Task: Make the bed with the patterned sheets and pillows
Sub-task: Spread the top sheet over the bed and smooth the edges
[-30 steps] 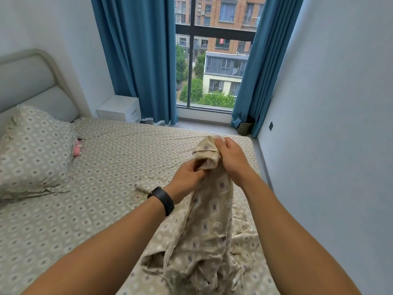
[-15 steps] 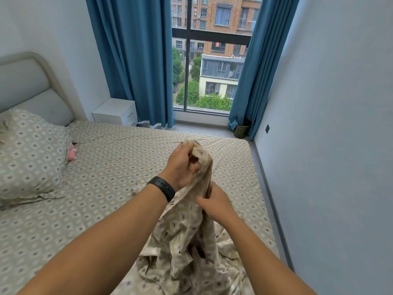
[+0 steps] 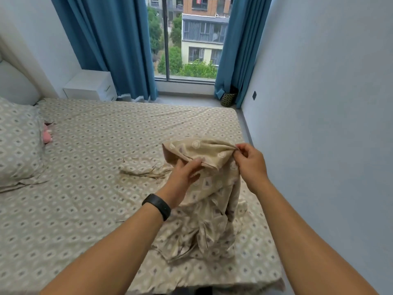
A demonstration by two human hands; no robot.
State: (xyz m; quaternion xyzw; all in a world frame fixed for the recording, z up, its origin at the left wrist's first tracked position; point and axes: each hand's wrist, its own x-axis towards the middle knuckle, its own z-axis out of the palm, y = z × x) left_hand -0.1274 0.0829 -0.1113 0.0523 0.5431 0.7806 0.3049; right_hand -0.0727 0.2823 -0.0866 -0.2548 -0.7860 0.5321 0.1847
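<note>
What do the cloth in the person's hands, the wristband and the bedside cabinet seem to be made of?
Patterned cloth: thin woven fabric, probably cotton, matte; it drapes and creases softly.
Wristband: black, matte, likely rubber or silicone; it hugs the wrist smoothly.
Bedside cabinet: white, smooth, perhaps painted or laminated board; flat faces, crisp edges.

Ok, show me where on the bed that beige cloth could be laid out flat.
Free: the wide sheet between the pillow and the left hand; also the far strip toward the window. Crowded: the right side, where the beige cloth is heaped and the right hand pinches it.
</note>
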